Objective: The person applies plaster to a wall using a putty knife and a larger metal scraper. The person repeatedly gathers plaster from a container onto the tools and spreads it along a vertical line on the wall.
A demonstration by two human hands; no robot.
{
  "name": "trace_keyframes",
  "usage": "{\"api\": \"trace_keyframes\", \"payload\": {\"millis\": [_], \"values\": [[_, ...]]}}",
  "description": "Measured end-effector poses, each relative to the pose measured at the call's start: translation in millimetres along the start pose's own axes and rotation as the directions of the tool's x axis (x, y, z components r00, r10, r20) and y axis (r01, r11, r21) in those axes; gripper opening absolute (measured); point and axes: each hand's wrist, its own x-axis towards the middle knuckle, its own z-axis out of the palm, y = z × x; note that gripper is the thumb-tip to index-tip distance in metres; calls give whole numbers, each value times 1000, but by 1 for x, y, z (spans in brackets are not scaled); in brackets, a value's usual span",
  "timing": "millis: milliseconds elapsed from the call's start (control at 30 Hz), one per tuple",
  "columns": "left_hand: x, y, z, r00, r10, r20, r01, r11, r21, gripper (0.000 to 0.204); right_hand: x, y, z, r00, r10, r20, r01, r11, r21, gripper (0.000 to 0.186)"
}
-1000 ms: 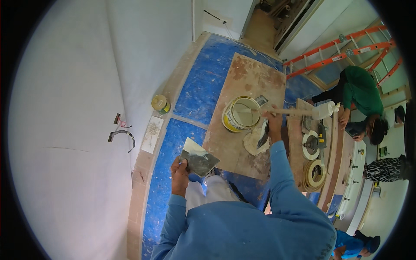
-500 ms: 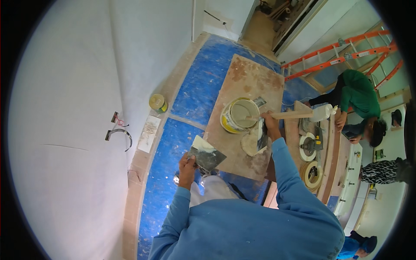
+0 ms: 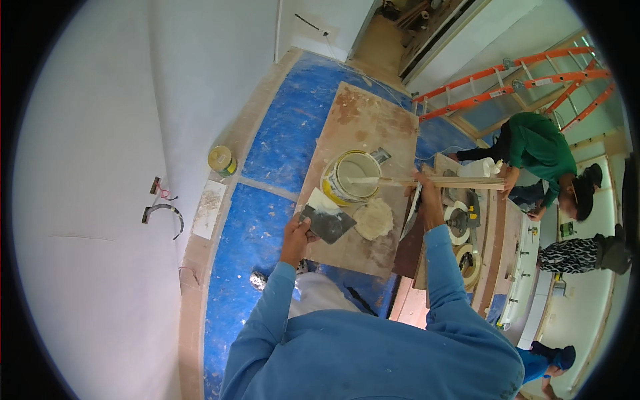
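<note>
We see the stained brown plywood board (image 3: 363, 127) lying over blue floor sheeting, and we place everything else by it. Our left hand (image 3: 297, 233) sits at the board's near left edge, fingers curled shut around the handle of a flat grey metal trowel (image 3: 328, 223), whose blade lies over the board with a smear of white compound at its upper corner. Our right hand (image 3: 427, 193) is at the board's right edge, fingers wrapped closed around a long pale wooden stick (image 3: 440, 181) that reaches left into the yellow-sided bucket of white compound (image 3: 351, 177) standing near the board's middle. Just below the bucket, a round mound of white compound (image 3: 373, 219) rests on the board's surface, close beside the trowel blade. Off the board's left side, near the white wall, stands a small yellow tin (image 3: 222, 160). Beyond the board's right edge a person in a green top (image 3: 540, 143) bends down beside an orange ladder (image 3: 507, 83).
</note>
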Motion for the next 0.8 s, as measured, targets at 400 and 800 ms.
{"api": "trace_keyframes", "payload": {"millis": [400, 800], "values": [[60, 12, 66, 996, 65, 56, -73, 984, 163, 31, -66, -95, -23, 940, -323, 110, 339, 921, -192, 26], [74, 8, 73, 994, 107, -19, -104, 989, 106, 28, -123, -110, -24, 874, -372, 312, 466, 822, -327, 18]]}}
